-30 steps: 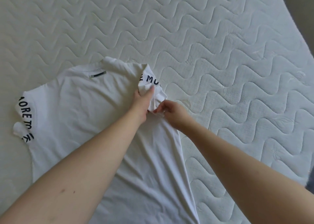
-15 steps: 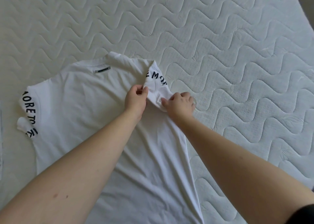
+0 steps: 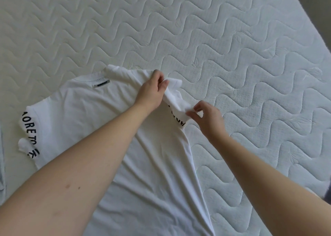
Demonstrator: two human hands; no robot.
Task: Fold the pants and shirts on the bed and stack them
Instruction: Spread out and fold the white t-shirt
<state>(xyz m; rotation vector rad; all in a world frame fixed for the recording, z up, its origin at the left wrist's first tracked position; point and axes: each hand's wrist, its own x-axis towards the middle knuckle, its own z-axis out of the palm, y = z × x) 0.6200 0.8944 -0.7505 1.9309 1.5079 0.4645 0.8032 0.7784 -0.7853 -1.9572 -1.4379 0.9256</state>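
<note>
White shirt [image 3: 89, 114] flat on quilted mattress [image 3: 232, 38] | left hand [image 3: 152, 90] grasps bunched right sleeve [image 3: 176, 99] at shoulder | right hand [image 3: 208, 118] apparently pinches its cuff.

We see a white T-shirt [image 3: 86, 114] lying mostly flat on the bed, collar and small label away from us. Its left sleeve lies spread, with black lettering; its right sleeve is bunched and lifted, some black lettering showing underneath.
</note>
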